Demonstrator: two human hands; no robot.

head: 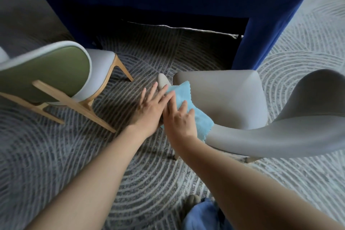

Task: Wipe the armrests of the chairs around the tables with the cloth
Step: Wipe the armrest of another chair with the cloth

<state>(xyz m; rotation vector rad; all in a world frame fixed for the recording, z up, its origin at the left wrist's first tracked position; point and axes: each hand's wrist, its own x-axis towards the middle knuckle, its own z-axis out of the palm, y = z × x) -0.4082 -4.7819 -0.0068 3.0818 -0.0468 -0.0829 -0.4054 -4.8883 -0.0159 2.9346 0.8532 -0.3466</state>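
I count two chairs, one table, one cloth and two hands. The grey chair point(220, 97) stands nearest, by the blue-draped table point(168, 5). The green-backed chair point(46, 73) is off to the left on the patterned carpet point(130, 173). The light-blue cloth point(200, 123) lies draped over the grey chair's left armrest point(162, 80). My left hand point(151, 106) lies flat along that armrest, fingers straight and slightly spread, with the tips touching the cloth's edge. My right hand point(179, 119) presses on the cloth from above, fingers extended and a little apart. Both forearms reach forward.
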